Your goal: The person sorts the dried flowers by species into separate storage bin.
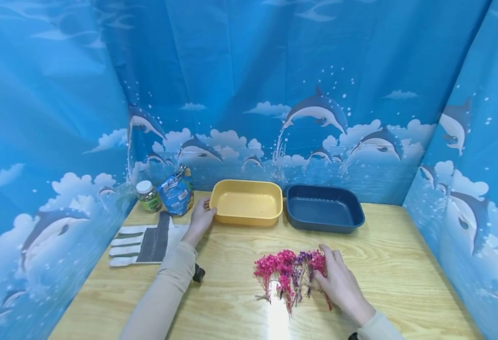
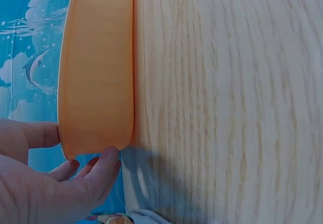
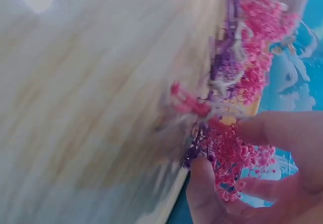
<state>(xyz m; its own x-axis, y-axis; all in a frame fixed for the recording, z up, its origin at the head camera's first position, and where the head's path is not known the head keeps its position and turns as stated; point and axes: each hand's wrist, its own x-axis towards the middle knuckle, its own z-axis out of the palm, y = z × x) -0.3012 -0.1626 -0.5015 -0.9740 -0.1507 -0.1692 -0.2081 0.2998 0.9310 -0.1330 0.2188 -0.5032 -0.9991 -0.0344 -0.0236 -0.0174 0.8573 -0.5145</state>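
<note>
My left hand (image 1: 202,219) grips the left end of a yellow plastic basin (image 1: 246,220). In the left wrist view, thumb and fingers spread around the end of the basin (image 2: 98,67), whose base is at the tabletop. My right hand (image 1: 343,285) holds the rightmost pink dried-flower sprig (image 1: 318,259) between thumb and fingers, with its stem pointing toward me. Up close, the right wrist view has the fingers around its pink blossoms (image 3: 232,158). To its left lie more pink dried flowers (image 1: 267,265) and a purple dried-flower bunch (image 1: 301,264).
A dark blue basin (image 1: 327,226) stands right of the yellow one. At the back left are a white-lidded jar (image 1: 148,198) and a blue pouch (image 1: 176,194). White and grey gloves (image 1: 147,243) lie near my left forearm. A dolphin-print curtain (image 1: 240,94) encloses the wooden table (image 1: 401,264).
</note>
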